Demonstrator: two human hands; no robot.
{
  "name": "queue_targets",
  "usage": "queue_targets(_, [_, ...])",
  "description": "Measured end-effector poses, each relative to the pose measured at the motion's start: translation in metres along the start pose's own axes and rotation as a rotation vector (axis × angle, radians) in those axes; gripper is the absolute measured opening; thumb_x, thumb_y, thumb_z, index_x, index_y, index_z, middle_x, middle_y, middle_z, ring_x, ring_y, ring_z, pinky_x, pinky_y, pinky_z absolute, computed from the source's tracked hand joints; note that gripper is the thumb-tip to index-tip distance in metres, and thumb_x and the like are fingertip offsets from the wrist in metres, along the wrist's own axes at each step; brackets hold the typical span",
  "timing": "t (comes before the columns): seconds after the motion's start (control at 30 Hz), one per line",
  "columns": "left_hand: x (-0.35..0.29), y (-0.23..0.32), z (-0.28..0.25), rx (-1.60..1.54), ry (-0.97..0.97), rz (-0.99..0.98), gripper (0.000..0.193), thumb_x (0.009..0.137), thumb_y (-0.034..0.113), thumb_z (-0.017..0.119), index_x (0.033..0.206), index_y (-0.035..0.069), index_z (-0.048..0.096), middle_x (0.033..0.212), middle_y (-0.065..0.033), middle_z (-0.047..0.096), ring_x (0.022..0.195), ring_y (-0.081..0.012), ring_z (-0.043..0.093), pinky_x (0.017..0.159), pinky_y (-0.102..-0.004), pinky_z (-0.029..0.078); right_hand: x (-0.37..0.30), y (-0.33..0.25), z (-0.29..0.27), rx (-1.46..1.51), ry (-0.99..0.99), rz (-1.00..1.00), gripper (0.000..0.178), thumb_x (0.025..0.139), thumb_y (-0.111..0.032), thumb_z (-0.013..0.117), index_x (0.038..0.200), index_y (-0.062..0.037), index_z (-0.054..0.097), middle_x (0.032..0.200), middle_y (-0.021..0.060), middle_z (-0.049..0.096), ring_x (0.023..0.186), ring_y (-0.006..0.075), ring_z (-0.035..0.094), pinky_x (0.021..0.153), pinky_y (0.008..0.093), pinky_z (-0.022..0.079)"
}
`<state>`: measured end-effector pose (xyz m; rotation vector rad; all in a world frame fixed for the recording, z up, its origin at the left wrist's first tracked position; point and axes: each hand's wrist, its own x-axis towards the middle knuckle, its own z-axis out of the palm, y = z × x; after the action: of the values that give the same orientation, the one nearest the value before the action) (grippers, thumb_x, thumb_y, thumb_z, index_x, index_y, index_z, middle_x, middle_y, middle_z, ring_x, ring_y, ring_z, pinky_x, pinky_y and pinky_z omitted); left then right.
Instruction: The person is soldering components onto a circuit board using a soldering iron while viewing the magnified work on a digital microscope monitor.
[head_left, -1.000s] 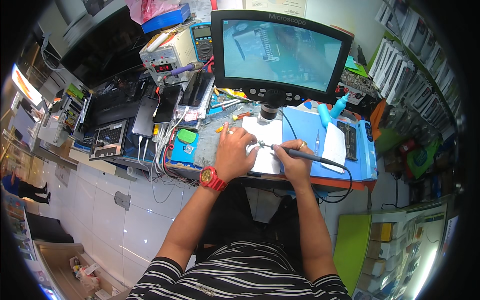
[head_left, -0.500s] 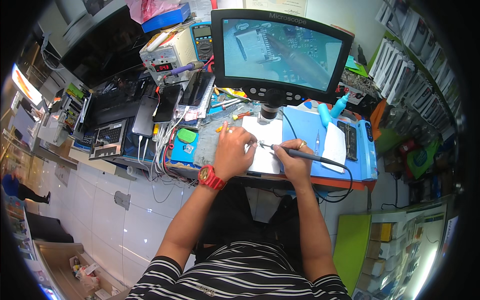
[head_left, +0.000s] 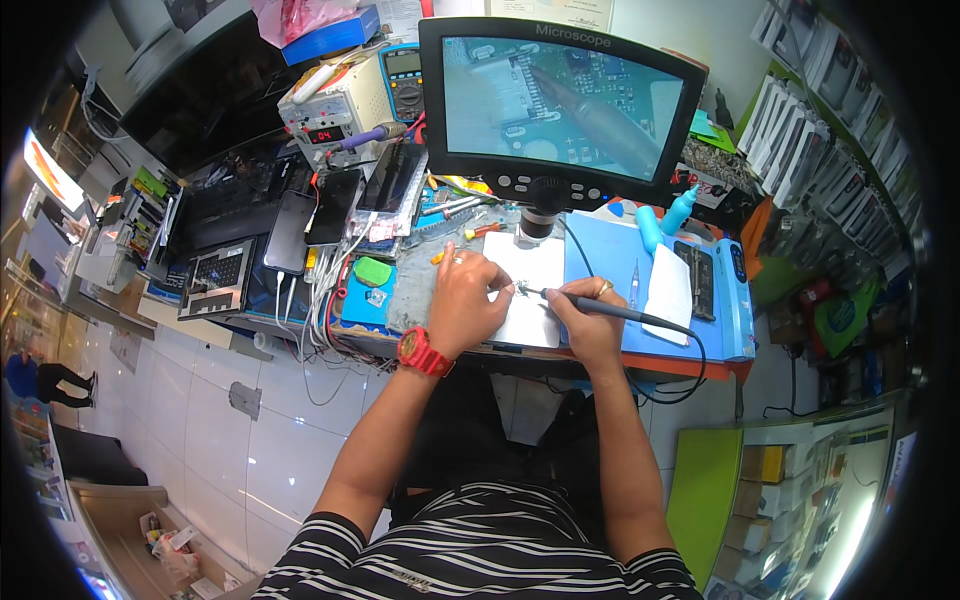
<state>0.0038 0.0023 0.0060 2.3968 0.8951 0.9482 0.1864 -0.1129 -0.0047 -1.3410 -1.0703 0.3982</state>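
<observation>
My right hand (head_left: 594, 325) grips a soldering iron (head_left: 610, 310) like a pen, its cable looping off to the right. The tip points left at a small circuit board (head_left: 521, 288), which my left hand (head_left: 467, 300) pinches by its edge between thumb and fingers. Both hands work over a pale metal plate (head_left: 533, 325), below a microscope lens (head_left: 537, 226). On the microscope screen (head_left: 565, 105) behind, the enlarged green board shows a metal connector with a row of pins, and the dark iron tip lies against them. Real tip contact is too small to make out.
A blue mat (head_left: 605, 260) on the right carries tweezers (head_left: 635, 285), a white paper (head_left: 668, 295) and light-blue bottles (head_left: 680, 212). Left of my hands lie a green sponge (head_left: 373, 272), phones (head_left: 290, 230) and tangled cables. A power supply (head_left: 335, 110) and multimeter (head_left: 405, 85) stand behind.
On the screen the enlarged board has shifted slightly and blurs around the connector's left side. My hands hold nearly the same place. A distant person at far left has moved.
</observation>
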Motion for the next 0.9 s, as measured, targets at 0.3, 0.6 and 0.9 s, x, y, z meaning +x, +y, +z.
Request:
queue_targets(0.3, [-0.0001,0.0,0.0022,0.043,0.03,0.02,0.008,0.086,0.014,0.081,0.083,0.008,0.078,0.086,-0.0088,0.071,0.098,-0.0306,0.069,0.13,-0.0642,0.027,-0.0012,-0.0016,0.0013,0.019,0.017,0.018,0.022,0.091,-0.009,0.088,0.087,0.0004,0.069,0.075,0.0088,0.076,0.068,0.0125,0.071,0.064,0.0281,0.055])
queue_targets(0.6, [-0.0007,-0.0013,0.0037,0.058,0.038,0.026,0.008,0.086,0.015,0.08,0.083,0.008,0.078,0.086,-0.0085,0.071,0.097,-0.0308,0.069,0.13,-0.0637,0.027,-0.0015,-0.0015,0.0011,-0.028,0.004,-0.018,0.021,0.09,-0.008,0.089,0.085,0.0008,0.07,0.075,0.0098,0.076,0.068,0.0127,0.071,0.064,0.0291,0.055])
queue_targets(0.9, [-0.0008,-0.0011,0.004,0.056,0.039,0.029,0.007,0.086,0.014,0.081,0.084,0.008,0.078,0.085,-0.0082,0.071,0.097,-0.0305,0.069,0.13,-0.0638,0.027,-0.0018,-0.0011,0.0022,-0.008,0.017,-0.032,0.021,0.09,-0.008,0.089,0.085,0.0006,0.071,0.074,0.0095,0.076,0.066,0.0127,0.07,0.063,0.0289,0.055])
